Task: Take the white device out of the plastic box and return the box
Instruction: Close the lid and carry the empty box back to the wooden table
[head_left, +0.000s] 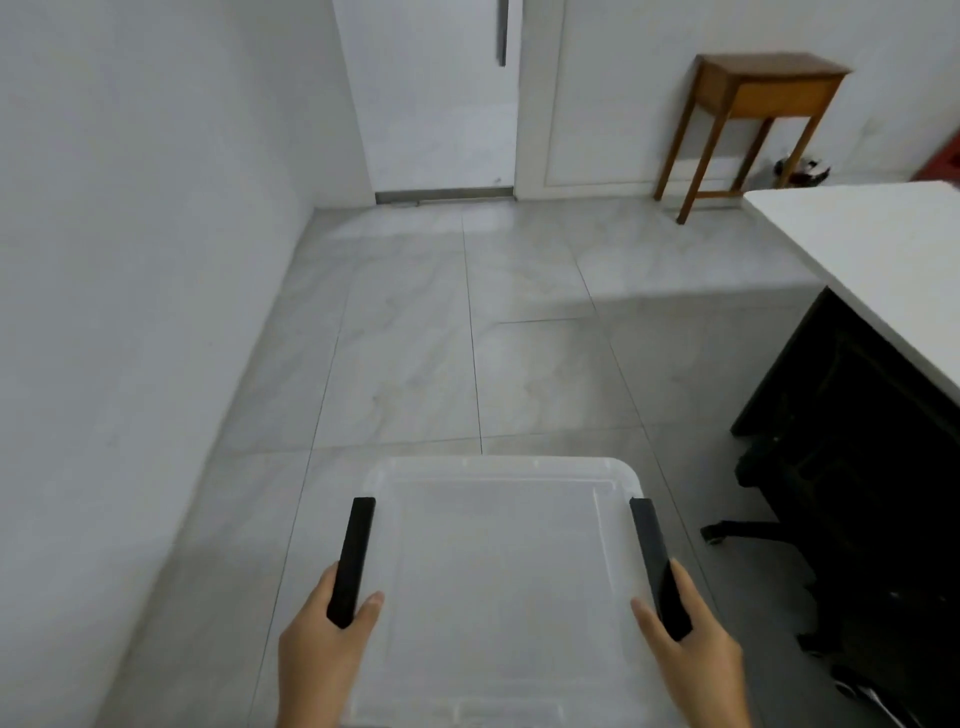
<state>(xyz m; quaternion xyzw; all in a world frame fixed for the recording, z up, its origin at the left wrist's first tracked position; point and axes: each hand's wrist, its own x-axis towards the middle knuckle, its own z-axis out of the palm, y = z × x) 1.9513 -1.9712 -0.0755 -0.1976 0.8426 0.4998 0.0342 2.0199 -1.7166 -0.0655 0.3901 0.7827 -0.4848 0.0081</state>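
Note:
A clear plastic box (498, 571) with a translucent lid and black side latches is held in front of me, above the tiled floor. My left hand (322, 644) grips its left side at the black latch (353, 556), thumb on the lid. On the opposite side, my right hand (696, 649) grips the box at the other black latch (657, 561). The lid is on. No white device shows through the lid or anywhere in view.
A white-topped desk (883, 260) with a dark underside stands at the right, a black office chair base (753, 530) beside it. A wooden side table (753, 114) stands against the far wall. A white door (436, 104) is straight ahead, a white wall on the left.

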